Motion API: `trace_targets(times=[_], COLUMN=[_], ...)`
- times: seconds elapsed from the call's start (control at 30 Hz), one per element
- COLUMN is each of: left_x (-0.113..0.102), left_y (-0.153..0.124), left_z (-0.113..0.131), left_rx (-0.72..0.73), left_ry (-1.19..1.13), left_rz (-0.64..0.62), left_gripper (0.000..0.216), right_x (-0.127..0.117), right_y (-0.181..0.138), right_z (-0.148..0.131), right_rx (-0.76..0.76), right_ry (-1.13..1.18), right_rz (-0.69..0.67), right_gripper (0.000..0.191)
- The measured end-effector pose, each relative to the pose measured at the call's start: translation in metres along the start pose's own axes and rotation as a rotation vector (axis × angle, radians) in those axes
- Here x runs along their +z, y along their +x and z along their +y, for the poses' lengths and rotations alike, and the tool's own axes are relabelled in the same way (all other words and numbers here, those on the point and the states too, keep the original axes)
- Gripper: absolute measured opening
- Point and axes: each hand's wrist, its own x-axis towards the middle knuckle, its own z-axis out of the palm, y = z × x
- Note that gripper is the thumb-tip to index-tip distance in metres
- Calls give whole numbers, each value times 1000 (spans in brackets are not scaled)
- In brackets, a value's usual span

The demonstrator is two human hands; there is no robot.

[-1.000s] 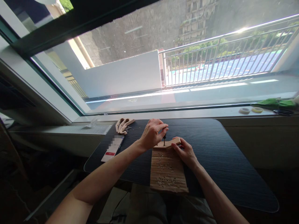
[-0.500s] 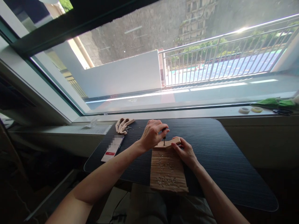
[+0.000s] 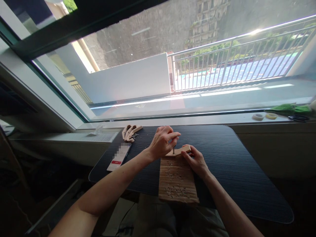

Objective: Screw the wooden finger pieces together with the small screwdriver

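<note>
My left hand [image 3: 163,141] is closed round the handle of a screwdriver [image 3: 173,150], whose thin shaft points straight down. The fingers cover most of the handle. Under the shaft's tip lies a bent, pale wooden piece [image 3: 182,151], and the tip meets it near its middle. My right hand [image 3: 196,161] grips the right end of this piece between thumb and fingers. Beneath the wood is a sheet of corrugated cardboard [image 3: 177,181] with many small holes, reaching to the table's near edge.
Several similar wooden pieces [image 3: 128,132] lie at the table's far left with some screws [image 3: 134,137] beside them. A phone [image 3: 119,157] rests nearer me on the black table [image 3: 234,164]. Tape rolls [image 3: 271,116] and a green item [image 3: 283,108] sit on the windowsill.
The fingers of my left hand have shifted round the screwdriver handle, the index finger now stretching further right. My right hand and the wooden piece stay in place.
</note>
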Motion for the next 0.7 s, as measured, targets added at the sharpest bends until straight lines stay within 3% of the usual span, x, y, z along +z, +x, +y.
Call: trace_targets(times=[0.4,0.7], left_x=[0,1], left_y=[0,0], left_z=[-3,-2], left_rx=[-39,-29], left_ry=[-116,-140], left_rz=[84,78], left_gripper=[14,20], right_x=[0,-1], right_y=[-2,-1], right_z=[-2,-3], right_rx=[-2,-2], right_ry=[32,12], right_rz=[1,8], right_gripper=[36,35])
